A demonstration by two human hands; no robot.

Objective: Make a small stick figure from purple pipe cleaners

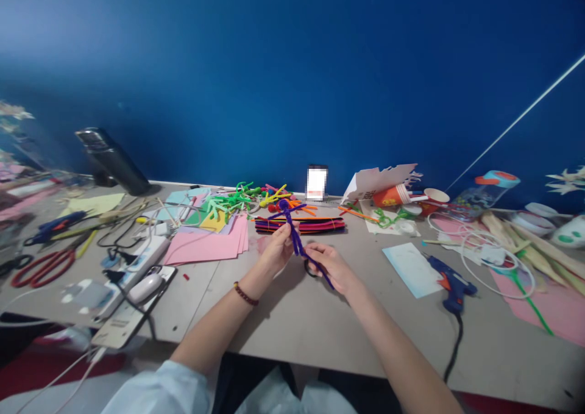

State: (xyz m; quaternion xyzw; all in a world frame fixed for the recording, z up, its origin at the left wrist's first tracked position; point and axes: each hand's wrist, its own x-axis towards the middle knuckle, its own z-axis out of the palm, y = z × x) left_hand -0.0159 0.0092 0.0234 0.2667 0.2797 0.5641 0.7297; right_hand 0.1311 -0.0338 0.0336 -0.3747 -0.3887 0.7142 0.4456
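Observation:
A purple pipe-cleaner figure (296, 237) with a round coiled top and thin arms is held up over the table between my two hands. My left hand (278, 248) pinches its middle, just below the coiled top. Lower down, my right hand (329, 264) grips a purple strand whose end sticks out below the fingers. Behind the hands lies a bundle of pipe cleaners (320, 225) in red, purple and dark colours. A small dark loop (310, 270) shows beside my right fingers; I cannot tell what it is.
Pink paper sheets (203, 247) and green pipe cleaners (237, 199) lie to the left, near a power strip (134, 274) and red-handled scissors (43, 269). On the right are a blue glue gun (453, 285), a pale card (412, 269) and paper cups (392, 195). A phone (317, 182) stands against the wall.

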